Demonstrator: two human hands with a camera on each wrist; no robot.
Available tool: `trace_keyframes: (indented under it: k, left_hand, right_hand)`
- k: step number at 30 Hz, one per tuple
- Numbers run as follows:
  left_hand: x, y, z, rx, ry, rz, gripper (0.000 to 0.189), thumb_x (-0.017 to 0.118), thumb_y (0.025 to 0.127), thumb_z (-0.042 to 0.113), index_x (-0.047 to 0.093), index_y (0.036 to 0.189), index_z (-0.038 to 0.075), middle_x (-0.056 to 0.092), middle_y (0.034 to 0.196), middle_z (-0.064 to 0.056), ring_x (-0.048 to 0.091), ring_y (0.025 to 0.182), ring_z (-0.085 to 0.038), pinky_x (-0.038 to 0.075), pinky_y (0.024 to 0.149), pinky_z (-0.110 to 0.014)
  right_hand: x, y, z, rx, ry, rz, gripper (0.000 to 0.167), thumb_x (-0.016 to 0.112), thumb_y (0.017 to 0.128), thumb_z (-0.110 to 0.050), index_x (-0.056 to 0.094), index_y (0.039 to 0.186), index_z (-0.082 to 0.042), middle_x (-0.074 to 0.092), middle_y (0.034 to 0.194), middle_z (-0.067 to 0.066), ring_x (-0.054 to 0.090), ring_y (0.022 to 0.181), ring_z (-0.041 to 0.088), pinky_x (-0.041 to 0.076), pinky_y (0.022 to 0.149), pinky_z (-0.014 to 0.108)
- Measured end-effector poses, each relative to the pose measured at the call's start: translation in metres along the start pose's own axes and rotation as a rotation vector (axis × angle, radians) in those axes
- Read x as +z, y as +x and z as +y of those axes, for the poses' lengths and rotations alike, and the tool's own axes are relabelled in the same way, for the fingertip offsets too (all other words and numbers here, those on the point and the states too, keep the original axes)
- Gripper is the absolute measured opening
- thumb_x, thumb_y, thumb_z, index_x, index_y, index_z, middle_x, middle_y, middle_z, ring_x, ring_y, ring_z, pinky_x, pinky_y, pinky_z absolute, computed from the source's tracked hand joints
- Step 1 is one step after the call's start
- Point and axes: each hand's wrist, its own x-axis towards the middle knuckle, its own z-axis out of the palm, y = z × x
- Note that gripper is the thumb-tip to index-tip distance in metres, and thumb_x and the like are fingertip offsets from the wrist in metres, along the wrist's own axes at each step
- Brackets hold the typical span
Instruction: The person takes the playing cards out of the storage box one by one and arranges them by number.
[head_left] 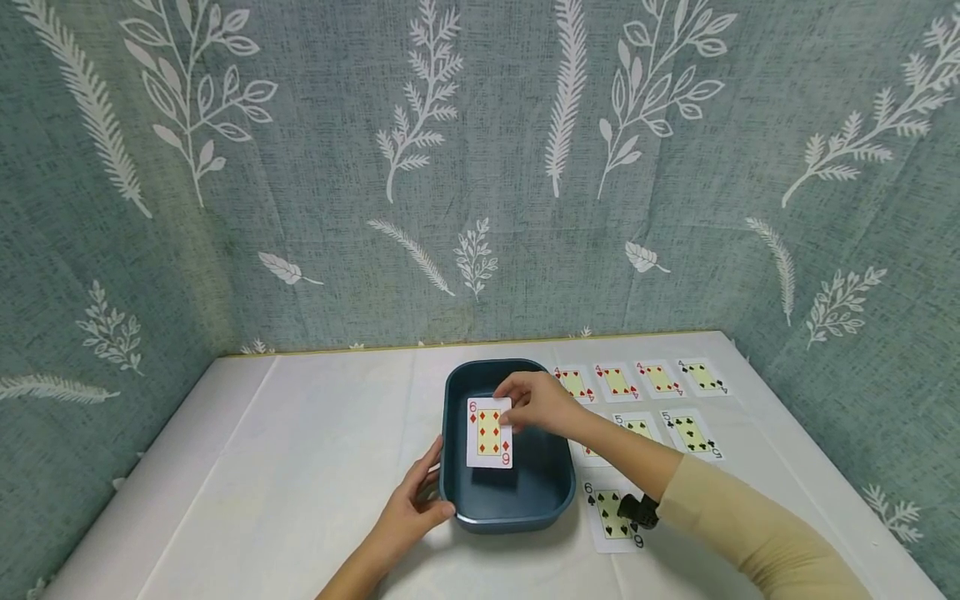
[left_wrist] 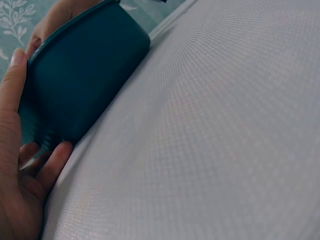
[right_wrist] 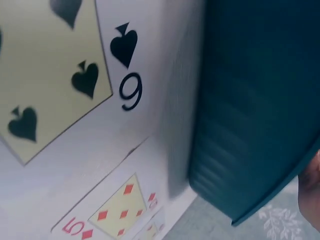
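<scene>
A dark blue-green rectangular bin stands mid-table. My left hand holds its left side, the thumb near the front corner; in the left wrist view, fingertips touch its outer wall and rim. Over the bin's inside, my right hand pinches the six of diamonds by its right edge, face up. The six of spades lies face up on the table right of the bin, partly under the right forearm. Most of the right hand is hidden by the bin in the right wrist view.
Face-up cards lie in rows right of the bin: several fours, including the four of spades, and fives, including the five of clubs. The right arm covers some fives. The white table meets a leaf-patterned cloth wall behind.
</scene>
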Motion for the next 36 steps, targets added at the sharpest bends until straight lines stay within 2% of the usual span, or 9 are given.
trace_keyframes:
  k: [10,15,25,32,36]
  left_hand:
    - [-0.001,-0.001,-0.001,0.012,0.014,-0.003,0.077,0.072,0.084,0.014,0.032,0.148,0.025,0.039,0.146,-0.011,0.046,0.126,-0.034,0.048,0.085,-0.023]
    - [-0.002,-0.001,0.0,0.039,0.009,-0.026,0.077,0.071,0.085,0.013,0.03,0.149,0.021,0.037,0.147,-0.014,0.044,0.127,-0.037,0.048,0.086,-0.025]
    - [-0.004,0.0,-0.003,0.073,-0.012,-0.078,0.076,0.067,0.088,0.01,0.026,0.151,0.019,0.032,0.149,-0.017,0.041,0.129,-0.041,0.047,0.088,-0.025]
    - [-0.005,0.0,-0.004,0.074,-0.012,-0.077,0.075,0.067,0.088,0.01,0.026,0.15,0.019,0.033,0.148,-0.017,0.041,0.129,-0.041,0.047,0.088,-0.025]
    - [-0.004,0.0,-0.004,0.075,-0.012,-0.075,0.075,0.067,0.088,0.01,0.026,0.15,0.019,0.033,0.148,-0.017,0.041,0.128,-0.041,0.047,0.088,-0.025]
  right_hand:
    - [-0.021,-0.013,0.0,0.025,0.069,-0.003,0.034,0.075,0.078,-0.004,0.063,0.109,0.004,0.06,0.079,0.009,0.067,0.067,0.019,0.056,0.064,0.035]
    - [-0.034,-0.021,0.002,0.043,0.082,-0.003,0.036,0.076,0.078,-0.006,0.063,0.111,0.002,0.06,0.081,0.009,0.068,0.07,0.019,0.057,0.066,0.036]
    - [-0.055,-0.04,0.008,0.044,0.088,-0.01,0.039,0.077,0.077,-0.01,0.062,0.112,0.002,0.061,0.08,0.008,0.067,0.069,0.021,0.055,0.07,0.048]
    - [-0.066,-0.056,0.007,0.069,0.14,-0.018,0.042,0.078,0.077,-0.01,0.061,0.112,0.005,0.06,0.077,0.008,0.066,0.07,0.021,0.056,0.068,0.044]
    - [-0.072,-0.065,0.007,0.071,0.123,-0.022,0.042,0.078,0.077,-0.012,0.06,0.111,0.004,0.062,0.079,0.008,0.066,0.07,0.021,0.055,0.068,0.045]
